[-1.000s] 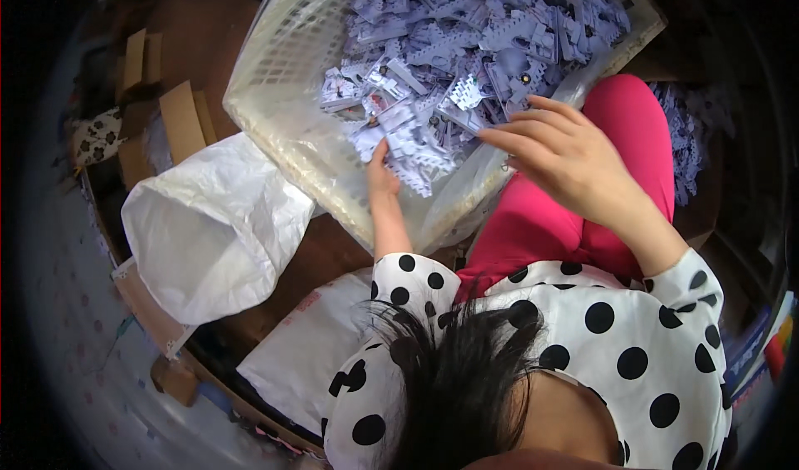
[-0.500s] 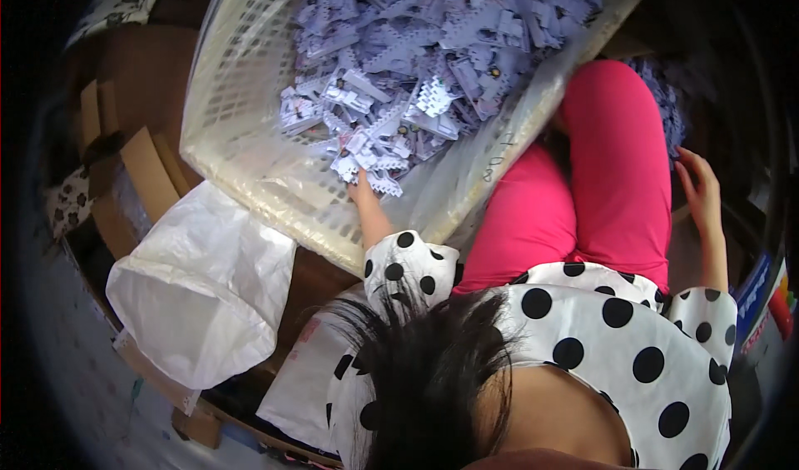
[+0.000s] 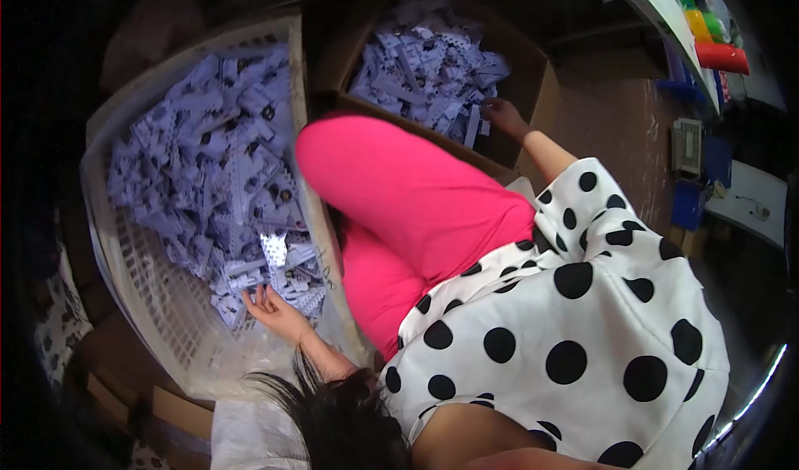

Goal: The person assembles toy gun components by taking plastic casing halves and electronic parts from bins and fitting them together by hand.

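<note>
My left hand (image 3: 275, 310) rests palm up with fingers apart at the near edge of a heap of pale purple plastic pieces (image 3: 208, 179) inside a white mesh basket (image 3: 158, 320). It holds nothing that I can see. My right hand (image 3: 502, 114) reaches into a brown cardboard box (image 3: 533, 87) on my right, which is filled with more purple pieces (image 3: 424, 62). Its fingers lie among the pieces, and whether they grip one is hidden. Pink trousers (image 3: 399, 195) and a white top with black dots (image 3: 566, 320) lie between the two containers.
A brown floor (image 3: 616, 121) stretches right of the box, with a small grey device (image 3: 689, 145) and a blue object (image 3: 687, 204) on it. A white shelf edge with coloured items (image 3: 707, 29) runs at top right. Cardboard and a white bag (image 3: 250, 437) lie at lower left.
The view has swung to the right, so the basket now sits at the left. My right hand has moved from beside my leg into the cardboard box. My left hand stays at the basket's heap.
</note>
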`<move>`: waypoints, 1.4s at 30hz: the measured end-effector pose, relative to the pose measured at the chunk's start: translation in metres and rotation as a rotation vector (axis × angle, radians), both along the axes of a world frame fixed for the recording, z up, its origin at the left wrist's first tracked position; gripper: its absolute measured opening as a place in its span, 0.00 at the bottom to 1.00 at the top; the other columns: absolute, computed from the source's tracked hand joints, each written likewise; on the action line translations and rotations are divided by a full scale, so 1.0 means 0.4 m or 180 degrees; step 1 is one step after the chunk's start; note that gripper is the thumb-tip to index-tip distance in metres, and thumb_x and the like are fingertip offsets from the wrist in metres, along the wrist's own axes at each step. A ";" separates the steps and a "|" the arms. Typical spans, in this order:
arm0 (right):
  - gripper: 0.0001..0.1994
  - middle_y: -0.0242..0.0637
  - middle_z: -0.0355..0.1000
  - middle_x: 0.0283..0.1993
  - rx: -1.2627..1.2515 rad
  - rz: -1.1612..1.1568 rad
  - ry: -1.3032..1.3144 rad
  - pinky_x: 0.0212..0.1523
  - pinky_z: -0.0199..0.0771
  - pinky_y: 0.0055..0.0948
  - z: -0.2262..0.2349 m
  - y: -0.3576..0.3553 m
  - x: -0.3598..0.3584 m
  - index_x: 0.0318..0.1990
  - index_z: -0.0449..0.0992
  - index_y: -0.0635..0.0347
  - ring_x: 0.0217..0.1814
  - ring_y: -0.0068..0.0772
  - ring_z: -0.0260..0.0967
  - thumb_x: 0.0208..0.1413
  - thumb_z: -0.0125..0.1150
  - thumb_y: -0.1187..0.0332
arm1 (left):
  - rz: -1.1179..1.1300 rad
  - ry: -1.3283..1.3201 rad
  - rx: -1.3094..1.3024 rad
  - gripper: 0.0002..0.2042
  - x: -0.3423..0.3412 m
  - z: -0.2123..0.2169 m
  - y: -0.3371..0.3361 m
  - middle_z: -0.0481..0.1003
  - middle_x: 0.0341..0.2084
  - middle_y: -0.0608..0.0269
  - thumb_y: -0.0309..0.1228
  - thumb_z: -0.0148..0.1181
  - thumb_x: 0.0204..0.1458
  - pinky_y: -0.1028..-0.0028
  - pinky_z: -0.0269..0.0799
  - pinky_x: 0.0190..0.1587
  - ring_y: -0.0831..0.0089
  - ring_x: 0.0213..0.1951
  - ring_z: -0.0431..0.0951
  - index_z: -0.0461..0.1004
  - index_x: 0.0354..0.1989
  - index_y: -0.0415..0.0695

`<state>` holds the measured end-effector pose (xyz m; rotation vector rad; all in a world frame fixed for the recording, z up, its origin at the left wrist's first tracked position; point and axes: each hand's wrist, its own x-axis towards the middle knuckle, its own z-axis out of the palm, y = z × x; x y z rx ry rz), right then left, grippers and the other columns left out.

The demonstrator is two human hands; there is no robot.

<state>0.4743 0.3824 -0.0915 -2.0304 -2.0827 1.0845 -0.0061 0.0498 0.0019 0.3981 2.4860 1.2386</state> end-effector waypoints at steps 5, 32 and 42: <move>0.27 0.42 0.72 0.34 0.0115 -0.2925 0.1998 0.37 0.70 0.31 -0.131 0.174 0.027 0.48 0.69 0.67 0.35 0.32 0.70 0.52 0.58 0.51 | -0.0826 -0.0590 0.0835 0.24 0.189 0.180 0.250 0.68 0.48 0.48 0.25 0.47 0.57 0.70 0.64 0.53 0.64 0.46 0.73 0.51 0.62 0.40; 0.20 0.46 0.59 0.61 0.1363 0.0481 0.0189 0.62 0.56 0.38 -0.033 0.634 -0.239 0.58 0.64 0.52 0.61 0.46 0.58 0.60 0.41 0.59 | -0.0763 -0.0651 0.0330 0.25 0.301 0.258 0.321 0.71 0.41 0.45 0.27 0.49 0.57 0.67 0.72 0.46 0.61 0.37 0.76 0.50 0.63 0.40; 0.22 0.41 0.68 0.54 -0.0196 -0.1763 0.3911 0.52 0.68 0.35 -0.117 0.643 -0.173 0.56 0.65 0.55 0.54 0.38 0.65 0.54 0.58 0.62 | -0.1030 -0.0097 0.0517 0.23 0.321 0.271 0.412 0.71 0.43 0.51 0.23 0.46 0.57 0.72 0.67 0.48 0.69 0.41 0.75 0.51 0.61 0.38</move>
